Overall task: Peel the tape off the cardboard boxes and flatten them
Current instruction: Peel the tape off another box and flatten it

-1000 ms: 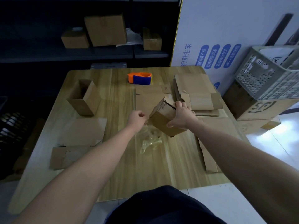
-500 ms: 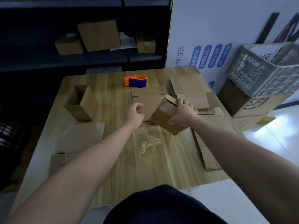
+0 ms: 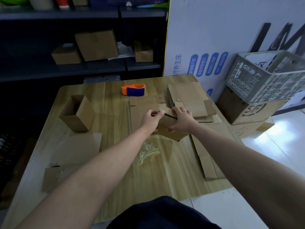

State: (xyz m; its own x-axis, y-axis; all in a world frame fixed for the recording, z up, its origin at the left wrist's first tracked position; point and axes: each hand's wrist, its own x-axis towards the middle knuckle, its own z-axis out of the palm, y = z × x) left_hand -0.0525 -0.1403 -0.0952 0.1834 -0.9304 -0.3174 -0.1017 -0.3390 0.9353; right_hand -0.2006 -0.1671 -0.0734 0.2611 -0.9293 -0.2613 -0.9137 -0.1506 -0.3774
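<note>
I hold the small cardboard box [image 3: 166, 121] up off the wooden table [image 3: 115, 176], tilted, between both hands, above the middle of the tabletop. My right hand [image 3: 180, 121] is wrapped over its right side: fingers curled across the top face, thumb underneath, a firm grasp. My left hand [image 3: 150, 120] is at the box's upper left edge with thumb and forefinger pinched together there. I cannot tell whether tape or only cardboard sits between them. A dark slit runs along the top face between my two hands.

Just below the box, on the table, lies a crumpled wad of clear tape [image 3: 148, 152]. To the left an open box [image 3: 77, 114] stands upright, well apart from my hands, and nearer to me on that side lie flat cardboard sheets [image 3: 82, 145]. More flattened cardboard [image 3: 186, 96] is stacked on the right of the table, running down along its right edge. At the far side sits an orange and blue tape dispenser [image 3: 133, 90] – near the flat pieces but not touching my box
</note>
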